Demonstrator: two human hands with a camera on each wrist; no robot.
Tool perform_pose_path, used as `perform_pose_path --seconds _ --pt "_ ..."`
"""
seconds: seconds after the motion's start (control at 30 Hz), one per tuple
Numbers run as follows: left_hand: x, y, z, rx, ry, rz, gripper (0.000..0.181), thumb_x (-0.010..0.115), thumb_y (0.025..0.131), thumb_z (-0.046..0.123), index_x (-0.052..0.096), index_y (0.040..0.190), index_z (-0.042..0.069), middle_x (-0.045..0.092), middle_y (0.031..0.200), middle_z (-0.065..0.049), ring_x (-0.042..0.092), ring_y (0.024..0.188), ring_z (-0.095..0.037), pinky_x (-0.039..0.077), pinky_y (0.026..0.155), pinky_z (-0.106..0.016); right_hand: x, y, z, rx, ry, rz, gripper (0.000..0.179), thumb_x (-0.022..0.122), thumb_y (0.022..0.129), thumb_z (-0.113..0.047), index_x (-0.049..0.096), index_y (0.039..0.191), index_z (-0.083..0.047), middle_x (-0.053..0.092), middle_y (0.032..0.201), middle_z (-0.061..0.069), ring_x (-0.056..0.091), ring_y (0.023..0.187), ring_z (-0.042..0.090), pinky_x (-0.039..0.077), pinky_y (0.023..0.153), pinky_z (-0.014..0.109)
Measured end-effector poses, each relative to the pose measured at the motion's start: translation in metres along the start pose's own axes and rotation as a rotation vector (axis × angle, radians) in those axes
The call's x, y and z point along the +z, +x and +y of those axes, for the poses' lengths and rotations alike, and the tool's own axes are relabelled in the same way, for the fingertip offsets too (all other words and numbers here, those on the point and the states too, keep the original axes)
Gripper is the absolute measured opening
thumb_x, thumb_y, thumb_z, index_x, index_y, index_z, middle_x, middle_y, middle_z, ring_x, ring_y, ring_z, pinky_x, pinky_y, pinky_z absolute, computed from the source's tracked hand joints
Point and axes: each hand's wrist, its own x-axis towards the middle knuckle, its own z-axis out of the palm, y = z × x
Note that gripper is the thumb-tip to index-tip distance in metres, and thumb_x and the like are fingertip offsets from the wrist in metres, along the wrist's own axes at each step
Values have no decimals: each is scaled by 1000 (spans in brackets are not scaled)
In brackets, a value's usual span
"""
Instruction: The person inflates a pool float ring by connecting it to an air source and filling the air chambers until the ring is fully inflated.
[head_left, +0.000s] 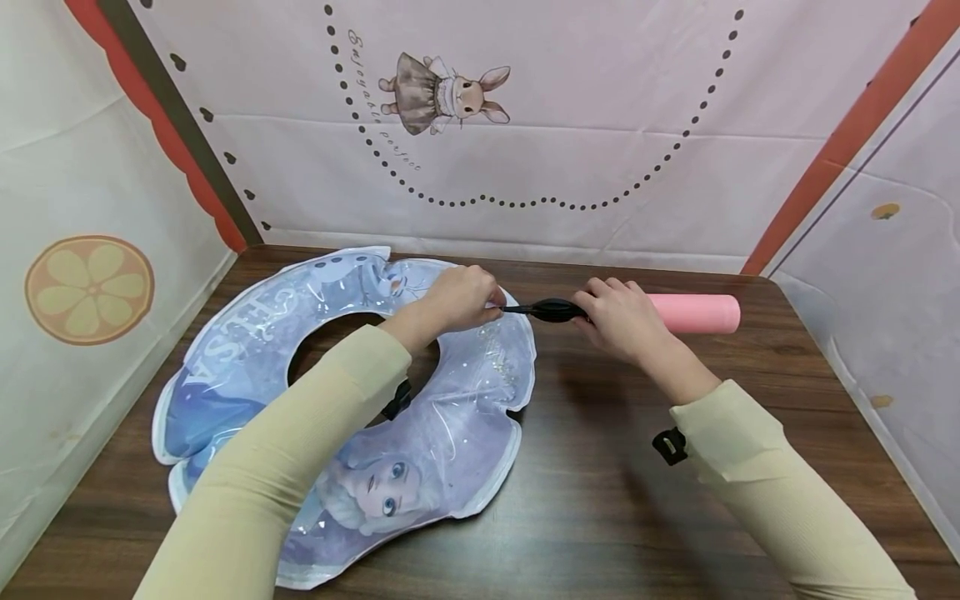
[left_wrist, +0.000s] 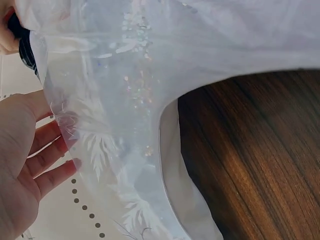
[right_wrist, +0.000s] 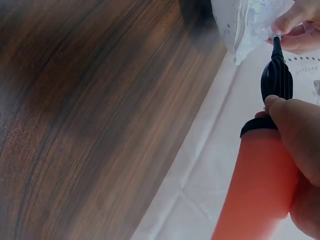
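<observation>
A pale blue and lilac swim ring (head_left: 225,392), wrinkled and only partly filled, lies on the table at the left in the head view. Near its far right edge my left hand (head_left: 467,296) pinches the clear valve (right_wrist: 276,36), and the tip of a black nozzle (head_left: 555,311) meets it there. The nozzle belongs to a hand pump with a pink barrel (head_left: 697,314). My right hand (head_left: 618,317) grips the pump where the black head joins the barrel. In the left wrist view, the ring's clear film (left_wrist: 110,100) covers the left fingertips.
The dark wood table (head_left: 585,500) runs up to a printed cloth backdrop (head_left: 600,108) at the back, with cloth at both sides. Black wrist devices are strapped at both sleeves, the right one (head_left: 670,446) hanging below the cuff.
</observation>
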Motion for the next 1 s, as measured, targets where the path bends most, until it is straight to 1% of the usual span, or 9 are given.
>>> perform_pose_path --seconds 0.17,0.27,0.33,0.4,0.57,0.7,0.8,0.9,1.0 --pt "-1 0 4 24 44 21 18 65 83 31 74 97 23 70 96 4 65 88 -21 51 70 -39 -1 -3 5 1 76 -59 20 67 82 -19 65 96 -5 59 86 11 57 79 31 45 64 44" --pt "-1 0 5 43 57 35 17 66 83 30 74 96 23 70 95 4 65 86 -21 50 68 -38 0 -4 8 9 124 -96 19 66 83 -18 66 96 -5 59 85 11 57 75 30 45 64 43" --pt "0 0 6 56 66 49 16 66 82 29 74 95 23 70 93 4 65 85 -21 50 67 -38 1 -4 9 9 141 -104 18 66 83 -17 66 95 -5 59 85 11 57 74 29 45 64 43" --pt "1 -1 6 61 73 59 15 66 82 28 74 94 24 70 91 4 65 83 -21 50 65 -38 3 -5 11 2 135 -94 17 66 83 -18 65 95 -5 59 86 11 57 75 30 45 65 44" --pt "3 -2 7 68 76 72 14 66 82 28 74 93 24 70 90 5 65 81 -21 49 64 -38 6 -7 12 -25 73 -9 17 68 82 -19 63 93 -7 58 85 10 55 78 31 43 63 43" --pt "5 -1 8 74 64 84 14 66 81 26 74 92 22 70 89 4 65 82 -20 49 68 -38 9 -9 13 -35 39 41 19 70 80 -18 61 93 -7 57 86 10 54 78 32 42 62 43" --pt "5 -1 9 79 64 102 13 66 80 23 74 90 21 70 87 3 65 81 -21 48 69 -38 10 -11 14 -42 17 62 20 70 80 -18 60 93 -7 57 87 11 53 78 33 41 63 44" --pt "5 -1 11 99 71 123 11 67 79 22 74 87 20 69 83 2 65 78 -21 48 67 -38 11 -12 15 -44 39 47 19 69 80 -17 60 93 -6 57 87 11 54 78 33 42 63 45" --pt "5 -1 13 126 80 149 8 67 79 21 73 84 19 67 80 1 64 74 -21 47 64 -38 10 -14 17 -36 131 -12 18 68 81 -14 63 95 -4 59 87 12 56 77 31 45 65 46"
